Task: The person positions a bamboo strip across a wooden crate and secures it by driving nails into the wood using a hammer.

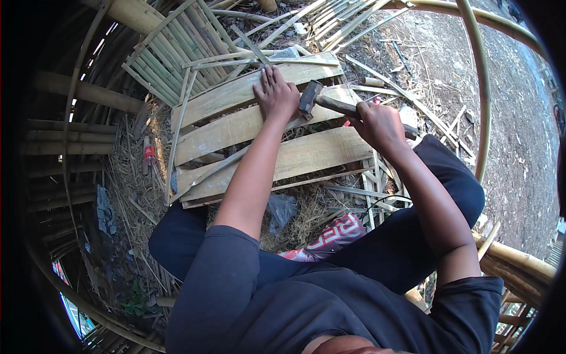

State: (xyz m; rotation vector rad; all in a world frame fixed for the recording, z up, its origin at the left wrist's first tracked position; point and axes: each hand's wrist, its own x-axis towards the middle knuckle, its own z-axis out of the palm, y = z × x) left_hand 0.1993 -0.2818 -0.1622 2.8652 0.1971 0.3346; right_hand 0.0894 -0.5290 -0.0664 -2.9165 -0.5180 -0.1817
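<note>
My right hand (380, 127) is closed around the wooden handle of a hammer (338, 105). The hammer's dark, blocky metal head (309, 99) is just right of my left hand (276, 94), over a slatted wooden platform (277, 160). My left hand lies palm down on the far slats, fingers stretched out. A thin bamboo strip (250, 44) reaches its fingertips from beyond the platform. Another flat strip (215, 170) crosses the near slats and passes beneath my left forearm. Whether the two strips are one piece is hidden by my arm and hand.
Bamboo slat panels (177, 50) lie beyond the platform, with loose split strips (433, 115) to the right. A red-labelled bottle (148, 152) is at left. A printed red sack (333, 236) and clear plastic bag (282, 211) lie between my legs. A bamboo pole (480, 76) curves at right.
</note>
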